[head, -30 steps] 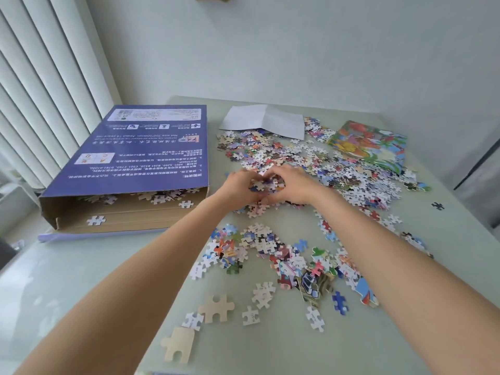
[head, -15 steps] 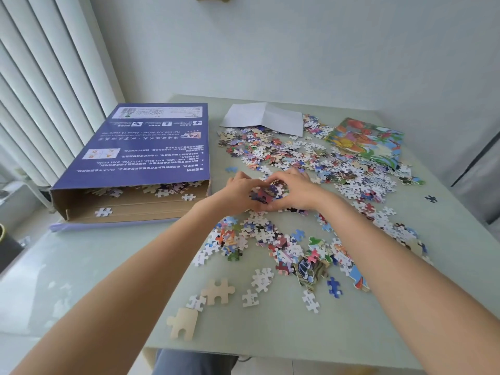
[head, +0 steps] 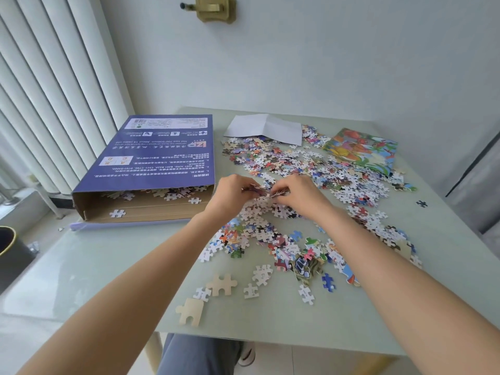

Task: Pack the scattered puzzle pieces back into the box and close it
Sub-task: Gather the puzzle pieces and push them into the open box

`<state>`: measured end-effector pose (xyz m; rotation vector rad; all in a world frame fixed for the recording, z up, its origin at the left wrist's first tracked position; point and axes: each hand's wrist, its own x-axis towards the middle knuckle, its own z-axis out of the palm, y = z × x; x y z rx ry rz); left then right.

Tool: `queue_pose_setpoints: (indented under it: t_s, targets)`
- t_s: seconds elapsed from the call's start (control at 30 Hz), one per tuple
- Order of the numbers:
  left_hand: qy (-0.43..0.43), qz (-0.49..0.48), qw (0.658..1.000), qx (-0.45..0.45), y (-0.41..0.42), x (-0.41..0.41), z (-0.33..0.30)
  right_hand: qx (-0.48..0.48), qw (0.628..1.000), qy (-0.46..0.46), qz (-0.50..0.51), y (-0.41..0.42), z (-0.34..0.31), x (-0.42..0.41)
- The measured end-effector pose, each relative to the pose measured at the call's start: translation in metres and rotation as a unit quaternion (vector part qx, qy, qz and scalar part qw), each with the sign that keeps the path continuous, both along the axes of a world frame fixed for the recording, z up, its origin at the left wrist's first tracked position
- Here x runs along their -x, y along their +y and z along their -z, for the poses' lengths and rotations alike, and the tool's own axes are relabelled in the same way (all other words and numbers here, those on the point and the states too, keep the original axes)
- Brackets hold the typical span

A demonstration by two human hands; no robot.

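Observation:
A flat blue puzzle box (head: pixel 159 161) lies on the left of the pale green table (head: pixel 108 266). Its near end is open and a few pieces lie inside. Scattered puzzle pieces (head: pixel 311 169) cover the table's middle and right. My left hand (head: pixel 232 192) and my right hand (head: pixel 300 193) meet over the heap just right of the box mouth. Each hand's fingers are curled round a small bunch of pieces (head: pixel 263 190), lifted slightly off the pile.
A folded white sheet (head: pixel 266 127) and a colourful picture sheet (head: pixel 362 150) lie at the back. Two large beige pieces (head: pixel 205 296) sit near the front edge. A dark bin (head: pixel 10 255) stands on the floor at left. Vertical blinds hang at left.
My hands, cupped together round pieces on the heap, have drawn slightly apart and raised a bunch of pieces. The camera has tilted up and back.

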<state>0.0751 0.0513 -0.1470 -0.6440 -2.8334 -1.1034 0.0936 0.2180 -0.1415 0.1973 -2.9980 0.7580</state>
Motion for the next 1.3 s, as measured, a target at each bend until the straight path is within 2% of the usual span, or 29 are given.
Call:
queue_pose_setpoints:
  t_s: [0.2,0.47,0.67,0.83,0.93,1.03,1.1,1.17,1.23,1.3]
  targets:
    - [0.042,-0.05,0.997,-0.045,-0.038,-0.015,-0.016,0.057,0.997,0.058,0.0,-0.021,-0.011,-0.017]
    - [0.005,-0.173,0.985,-0.029,-0.111,-0.018,-0.008,0.114,0.986,0.102,-0.063,-0.096,-0.024,-0.01]
    - [-0.027,-0.242,0.97,0.004,-0.146,-0.012,0.013,0.038,0.983,0.116,-0.14,-0.149,-0.002,0.01]
    - [-0.012,-0.204,0.974,0.098,-0.161,0.0,0.026,-0.083,0.98,0.023,-0.18,-0.172,0.019,0.021]
    - [-0.003,-0.201,0.97,0.136,-0.173,-0.003,0.031,-0.099,0.983,0.004,-0.155,-0.176,0.02,0.023]
    - [0.032,-0.246,0.954,0.165,-0.18,-0.013,0.032,-0.12,0.982,0.031,-0.142,-0.174,0.018,0.018]
    - [0.028,-0.273,0.935,0.226,-0.18,-0.022,0.03,-0.138,0.978,0.085,-0.134,-0.172,0.019,0.008]
    - [0.01,-0.268,0.926,0.267,-0.177,-0.028,0.031,-0.157,0.975,0.1,-0.123,-0.169,0.02,-0.004]
    - [0.011,-0.243,0.93,0.274,-0.172,-0.031,0.032,-0.184,0.973,0.052,-0.129,-0.17,0.02,-0.013]
    - [0.012,-0.211,0.94,0.268,-0.167,-0.031,0.032,-0.206,0.966,-0.033,-0.15,-0.173,0.02,-0.011]
